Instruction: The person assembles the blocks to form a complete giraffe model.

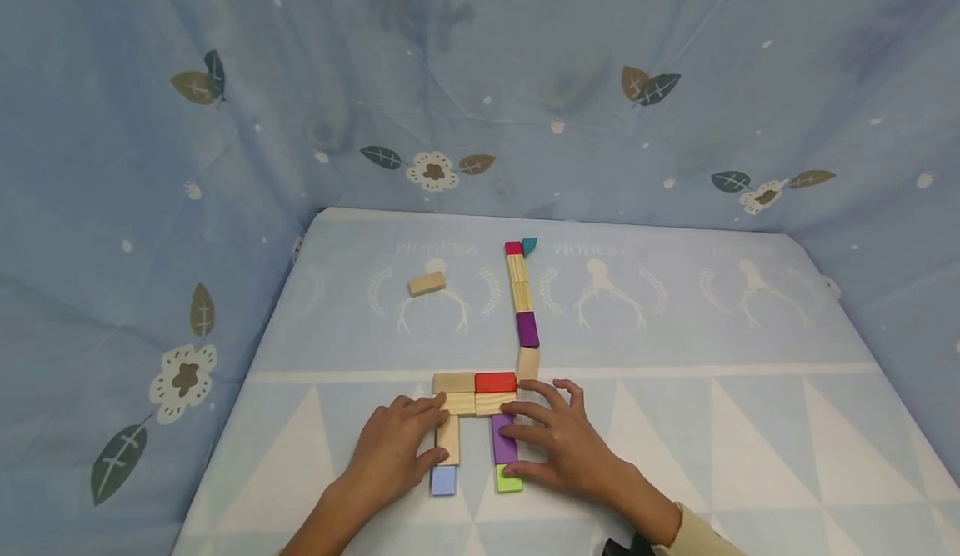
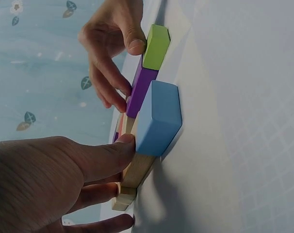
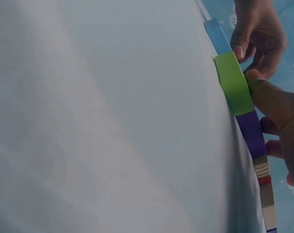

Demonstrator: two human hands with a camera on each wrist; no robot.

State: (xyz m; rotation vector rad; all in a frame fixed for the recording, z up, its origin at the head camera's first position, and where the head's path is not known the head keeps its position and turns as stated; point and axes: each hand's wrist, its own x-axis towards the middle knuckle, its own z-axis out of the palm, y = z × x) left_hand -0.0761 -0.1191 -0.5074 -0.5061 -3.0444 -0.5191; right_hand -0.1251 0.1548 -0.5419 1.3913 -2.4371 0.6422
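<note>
Wooden blocks lie joined in a flat figure on the table. My left hand (image 1: 397,448) rests at its left side; the thumb touches the plain wooden block (image 1: 448,441) above the light blue block (image 1: 443,481). On the other side, my right hand (image 1: 562,439) touches the purple block (image 1: 503,439) with its fingers, its thumb at the green block (image 1: 509,478). Between the hands, a red block (image 1: 495,383) and several plain blocks form the body. A line of blocks with a second purple block (image 1: 527,329) runs away from it. Both hands have loosely bent fingers.
A single plain block (image 1: 427,283) lies apart at the back left. A teal piece (image 1: 529,246) sits beside the small red block (image 1: 513,247) at the line's far end. Blue patterned cloth (image 1: 480,81) hangs behind the table (image 1: 675,331) and at both sides.
</note>
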